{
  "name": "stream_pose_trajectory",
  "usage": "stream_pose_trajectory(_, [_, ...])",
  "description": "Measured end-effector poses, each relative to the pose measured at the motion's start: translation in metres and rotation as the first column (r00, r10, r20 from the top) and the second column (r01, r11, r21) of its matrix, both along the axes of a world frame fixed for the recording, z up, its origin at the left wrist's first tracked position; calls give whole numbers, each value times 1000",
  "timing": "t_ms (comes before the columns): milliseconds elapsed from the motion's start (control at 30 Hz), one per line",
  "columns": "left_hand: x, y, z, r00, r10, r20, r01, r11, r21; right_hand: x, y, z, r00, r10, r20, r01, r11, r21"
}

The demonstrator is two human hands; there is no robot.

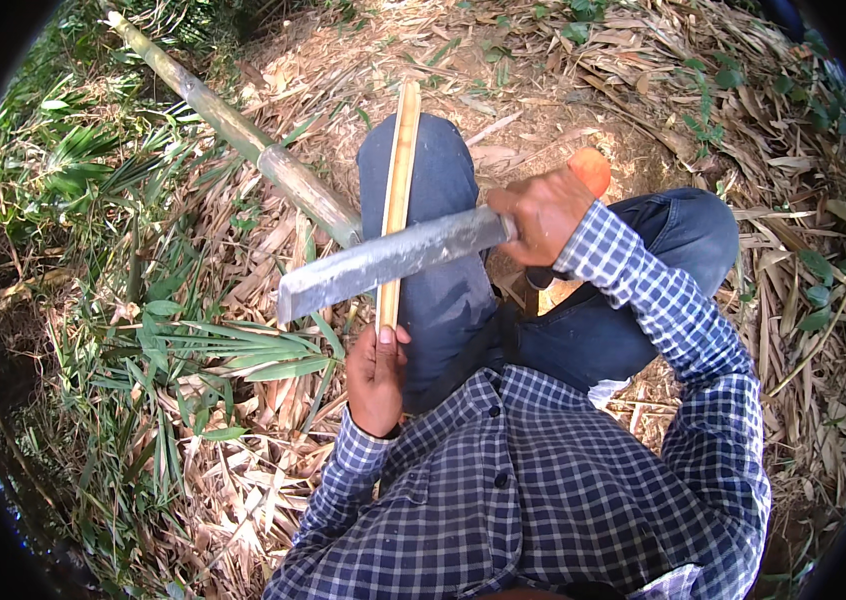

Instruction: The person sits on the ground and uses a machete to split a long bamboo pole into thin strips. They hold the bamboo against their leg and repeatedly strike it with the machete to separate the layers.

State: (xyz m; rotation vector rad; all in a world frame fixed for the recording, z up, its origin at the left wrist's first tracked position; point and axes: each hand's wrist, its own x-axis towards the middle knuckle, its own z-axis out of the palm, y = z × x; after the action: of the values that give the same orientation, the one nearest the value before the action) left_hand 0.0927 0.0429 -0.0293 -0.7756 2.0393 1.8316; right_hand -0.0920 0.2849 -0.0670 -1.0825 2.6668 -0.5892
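My left hand (pixel 376 375) is closed on the near end of a split bamboo strip (pixel 401 170), thumb on top. The strip points away from me over my left knee, its pale hollow inner side facing up. In my right hand (pixel 546 215) is a machete (pixel 393 258), gripped by its handle, whose orange end (pixel 590 170) sticks out past the fist. Its broad grey blade reaches leftward across the strip, covering part of it. Whether blade and strip touch, I cannot tell.
A long bamboo pole (pixel 233 125) slants from the upper left to beside my left knee (pixel 433 160). Green leaves (pixel 253 345) lie left of my left hand. Dry bamboo leaves (pixel 793 290) cover the ground, with bare soil beyond my knees. Undergrowth (pixel 73 170) stands at the far left.
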Motion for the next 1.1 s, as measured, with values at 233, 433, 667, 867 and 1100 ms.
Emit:
stream_pose_trajectory(233, [-5, 1, 9, 1000, 20, 1, -20, 998, 59, -46, -4, -2, 929, -335, 159, 324, 942, 90])
stream_pose_trajectory(433, [1, 0, 4, 995, 74, 74, -85, 985, 153, -8, -6, -17, 973, 206, -100, -213, 975, -62])
stream_pose_trajectory(667, [5, -7, 5, 999, 22, 45, -28, 990, 141, -75, 12, -23, 941, -336, 46, 336, 942, 8])
stream_pose_trajectory(867, [4, -12, -2, 997, 24, 67, -38, 976, 216, -10, 1, -21, 982, 188, -27, -190, 973, -128])
stream_pose_trajectory(1100, [4, -9, 6, 995, 48, 89, -66, 973, 220, -60, 4, -22, 966, -254, -44, 250, 964, -90])
